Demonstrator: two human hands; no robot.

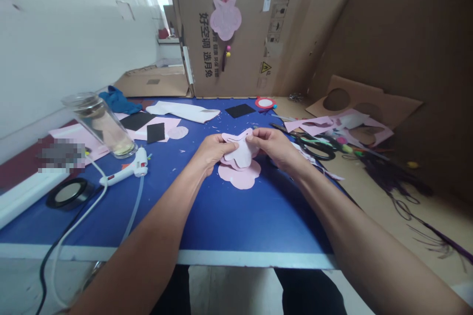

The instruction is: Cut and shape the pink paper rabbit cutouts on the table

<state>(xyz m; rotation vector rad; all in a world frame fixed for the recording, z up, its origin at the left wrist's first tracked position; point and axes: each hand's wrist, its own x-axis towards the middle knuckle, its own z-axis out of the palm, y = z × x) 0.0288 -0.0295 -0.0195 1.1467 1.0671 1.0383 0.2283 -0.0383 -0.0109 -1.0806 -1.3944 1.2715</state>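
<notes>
Both my hands hold a pink and white cutout with scalloped edges (243, 154) above the blue table. My left hand (214, 150) pinches its left side, thumb on top. At its upper right corner, my right hand (271, 143) grips with thumb and fingertips. The cutout looks layered, a whitish piece over pink; how the layers join I cannot tell. Just below it a pink flower-shaped piece (242, 177) lies flat on the table, its upper part covered by the cutout. Scissors with dark handles (318, 150) lie to the right of my right hand.
A glue gun (127, 171), black tape roll (70, 192) and glass jar (111, 127) stand or lie at left, with cables over the table's front edge (254, 259). Cardboard walls (251, 68) rise behind. Pink scraps (328, 125) and purple strands (388, 177) lie at right.
</notes>
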